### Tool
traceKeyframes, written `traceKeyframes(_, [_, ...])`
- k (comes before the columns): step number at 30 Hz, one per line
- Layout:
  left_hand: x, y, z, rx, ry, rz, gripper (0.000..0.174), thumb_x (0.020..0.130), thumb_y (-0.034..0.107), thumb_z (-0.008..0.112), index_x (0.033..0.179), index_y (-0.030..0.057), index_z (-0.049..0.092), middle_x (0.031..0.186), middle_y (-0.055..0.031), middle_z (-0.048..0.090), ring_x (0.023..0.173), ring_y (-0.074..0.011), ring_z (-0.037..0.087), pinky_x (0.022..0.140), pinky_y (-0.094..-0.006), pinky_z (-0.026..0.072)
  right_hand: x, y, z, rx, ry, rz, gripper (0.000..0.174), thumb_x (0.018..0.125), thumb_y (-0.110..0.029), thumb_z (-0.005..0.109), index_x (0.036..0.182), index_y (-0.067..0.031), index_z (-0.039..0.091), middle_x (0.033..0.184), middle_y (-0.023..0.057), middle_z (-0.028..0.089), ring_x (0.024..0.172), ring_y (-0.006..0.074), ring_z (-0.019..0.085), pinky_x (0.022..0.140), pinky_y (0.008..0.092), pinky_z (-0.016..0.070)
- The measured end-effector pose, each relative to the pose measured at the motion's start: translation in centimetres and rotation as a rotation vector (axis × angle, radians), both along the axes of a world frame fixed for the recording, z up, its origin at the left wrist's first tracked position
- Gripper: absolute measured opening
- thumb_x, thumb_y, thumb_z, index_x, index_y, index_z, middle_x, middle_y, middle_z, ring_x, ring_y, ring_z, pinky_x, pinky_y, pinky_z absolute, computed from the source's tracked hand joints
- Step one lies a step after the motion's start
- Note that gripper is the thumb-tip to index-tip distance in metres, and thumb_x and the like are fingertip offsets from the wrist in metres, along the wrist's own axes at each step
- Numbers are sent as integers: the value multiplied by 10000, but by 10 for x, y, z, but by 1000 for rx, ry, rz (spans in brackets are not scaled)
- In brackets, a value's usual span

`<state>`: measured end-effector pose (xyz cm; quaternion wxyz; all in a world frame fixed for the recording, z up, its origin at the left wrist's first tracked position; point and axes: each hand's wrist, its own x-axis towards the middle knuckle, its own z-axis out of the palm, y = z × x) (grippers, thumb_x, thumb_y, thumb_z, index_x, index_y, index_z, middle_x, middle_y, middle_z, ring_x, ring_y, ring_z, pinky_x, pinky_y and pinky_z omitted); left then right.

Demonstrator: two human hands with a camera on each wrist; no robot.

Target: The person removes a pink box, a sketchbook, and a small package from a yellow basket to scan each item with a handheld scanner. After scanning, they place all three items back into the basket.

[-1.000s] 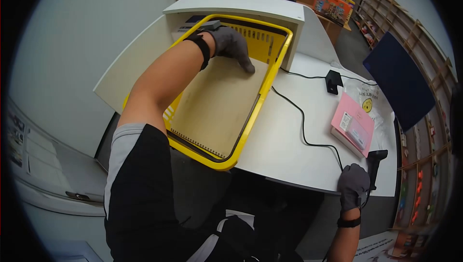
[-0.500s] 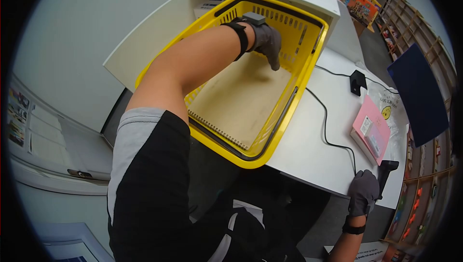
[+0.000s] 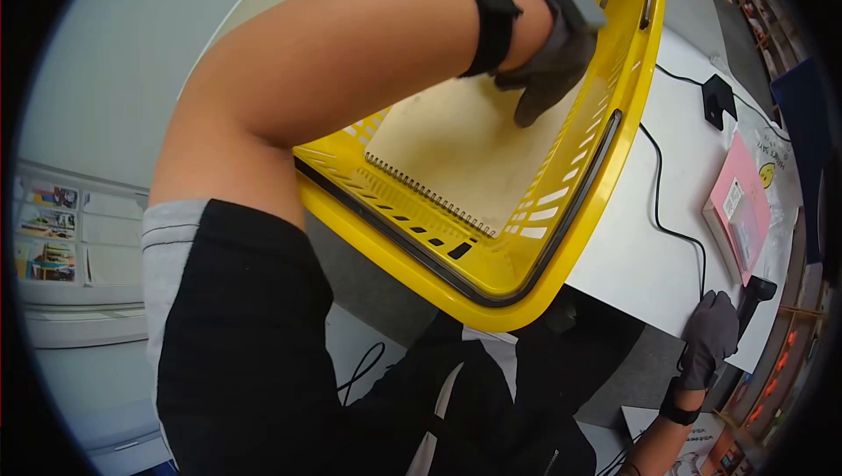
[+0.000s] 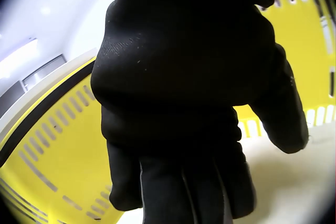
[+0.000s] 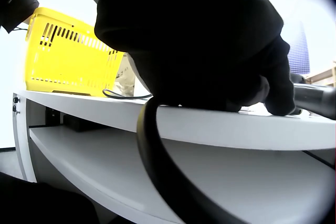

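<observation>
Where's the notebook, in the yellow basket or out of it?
It's in. The notebook lies inside the yellow basket, with the sides around it and the left hand over it.

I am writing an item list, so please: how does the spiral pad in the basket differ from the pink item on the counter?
The spiral pad is tan with a wire coil; the pink item bears a white label. The pad lies inside the yellow basket, the pink item on the white counter. The pad looks larger than the pink item. Both lie flat.
</observation>
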<state>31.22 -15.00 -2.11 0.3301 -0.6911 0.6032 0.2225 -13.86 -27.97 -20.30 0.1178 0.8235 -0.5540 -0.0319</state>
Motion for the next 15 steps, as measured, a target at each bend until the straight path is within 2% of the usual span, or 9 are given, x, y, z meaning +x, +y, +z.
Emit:
traceKeyframes(1, [2, 10, -10, 3, -7, -1, 455, 818, 322, 930, 1220, 141, 818, 1159, -137, 811, 1027, -289, 771, 877, -437, 603, 1, -1, -1, 3, -7, -1, 364, 1087, -359, 562, 967, -38, 684, 948, 254, 743, 901, 470, 726, 758, 571, 556])
traceKeyframes(3, [10, 34, -41, -138, -81, -168, 283, 850, 261, 863, 1100, 130, 839, 1081, -154, 812, 963, -321, 778, 821, -437, 616, -1, -2, -4, -13, -9, 4, 364, 1088, -356, 560, 969, -35, 683, 938, 256, 738, 895, 472, 723, 752, 571, 552])
traceKeyframes(5, [0, 69, -34, -173, 10, -320, 184, 880, 228, 799, 1036, 145, 846, 1065, -148, 813, 934, -353, 777, 806, -444, 621, -3, -3, -5, -20, -13, -3, 365, 1089, -355, 559, 970, -33, 683, 933, 257, 735, 892, 473, 721, 749, 571, 550])
traceKeyframes(6, [-6, 77, -33, -159, 4, -327, 184, 880, 228, 799, 1036, 145, 846, 1065, -148, 813, 934, -353, 777, 806, -444, 621, -3, -1, -3, -5, -25, -3, 365, 1090, -353, 558, 972, -31, 681, 931, 257, 732, 889, 475, 720, 746, 570, 547])
traceKeyframes(8, [-15, 90, -43, -99, -18, -297, 384, 657, 288, 967, 988, 116, 875, 953, -151, 796, 876, -382, 764, 762, -476, 612, -2, -1, -2, 14, -35, 11, 364, 1094, -350, 555, 975, -28, 678, 925, 258, 727, 882, 479, 717, 740, 570, 541])
traceKeyframes(15, [-24, 78, -47, 157, 87, -152, 361, 707, 310, 945, 974, 81, 860, 997, -213, 780, 910, -405, 752, 771, -478, 608, -3, 0, -4, 19, -35, -5, 375, 1106, -354, 543, 982, -24, 672, 932, 262, 721, 877, 483, 713, 731, 570, 534])
